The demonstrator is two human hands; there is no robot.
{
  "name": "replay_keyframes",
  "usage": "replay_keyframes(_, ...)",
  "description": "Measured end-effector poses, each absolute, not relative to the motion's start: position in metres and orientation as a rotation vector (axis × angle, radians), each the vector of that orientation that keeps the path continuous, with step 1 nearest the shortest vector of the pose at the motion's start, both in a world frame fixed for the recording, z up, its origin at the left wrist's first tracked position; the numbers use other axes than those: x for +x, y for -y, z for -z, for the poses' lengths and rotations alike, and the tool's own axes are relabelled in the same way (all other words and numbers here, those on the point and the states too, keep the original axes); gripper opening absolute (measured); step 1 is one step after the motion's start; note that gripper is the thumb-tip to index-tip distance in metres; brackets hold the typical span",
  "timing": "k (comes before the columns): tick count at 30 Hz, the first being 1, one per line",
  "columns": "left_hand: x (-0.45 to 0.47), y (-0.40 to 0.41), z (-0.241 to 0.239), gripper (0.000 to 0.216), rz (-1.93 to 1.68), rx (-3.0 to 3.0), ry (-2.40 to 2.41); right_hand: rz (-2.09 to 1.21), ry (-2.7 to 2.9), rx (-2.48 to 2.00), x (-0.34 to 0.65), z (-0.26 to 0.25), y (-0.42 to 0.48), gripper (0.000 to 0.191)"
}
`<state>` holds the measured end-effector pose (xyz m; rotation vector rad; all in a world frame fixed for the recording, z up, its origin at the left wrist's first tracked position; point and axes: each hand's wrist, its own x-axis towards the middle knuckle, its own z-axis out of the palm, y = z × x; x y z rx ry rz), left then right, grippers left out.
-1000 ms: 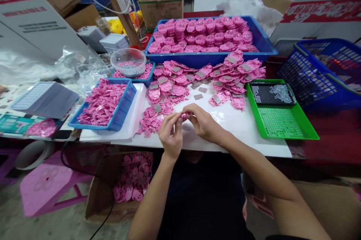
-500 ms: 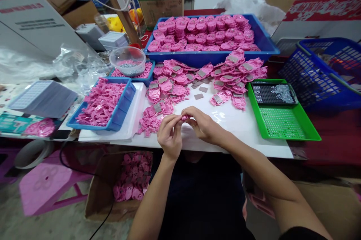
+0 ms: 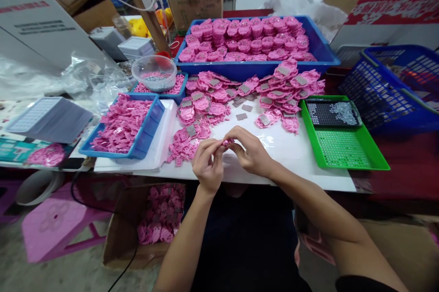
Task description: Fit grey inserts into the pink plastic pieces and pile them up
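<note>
Head view: left hand [image 3: 208,165] and right hand [image 3: 252,152] pinched a small pink piece [image 3: 226,142]; pink casings [image 3: 217,108] on the worktop [image 3: 291,150] lay between them and the blue tub [image 3: 254,70].

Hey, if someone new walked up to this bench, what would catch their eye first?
Probably the big blue tray at the back, filled with rows of stacked pink pieces. Next, at the near edge, the left hand and right hand meet fingertip to fingertip on a small pink part. The bright green tray on the right also stands out against all that pink.
</note>
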<state>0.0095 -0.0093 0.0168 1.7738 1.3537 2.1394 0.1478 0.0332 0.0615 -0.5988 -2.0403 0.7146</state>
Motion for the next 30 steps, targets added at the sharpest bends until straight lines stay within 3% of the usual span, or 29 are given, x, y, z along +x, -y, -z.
replay_keyframes(8,0.01,0.005,-0.014,0.013,-2.1,1.72,-1.401,-0.843,2.015,-0.687,0.147,-0.059,-0.039,0.007)
replay_keyframes(12,0.009,0.006,-0.012,0.013,-2.125,1.522,-1.403,-0.916,1.996,-0.672,0.147,-0.065,-0.038,0.017)
replay_keyframes(15,0.008,0.008,-0.012,0.013,-2.162,1.4,-1.352,-0.861,2.006,-0.633,0.146,-0.067,-0.035,0.024)
replay_keyframes(24,0.006,0.01,-0.014,0.015,-2.036,1.491,-1.216,-0.549,2.005,-0.511,0.146,-0.056,-0.032,0.018)
replay_keyframes(30,0.004,0.01,-0.014,0.011,-2.049,1.553,-1.221,-0.586,2.04,-0.443,0.146,-0.057,-0.033,0.018)
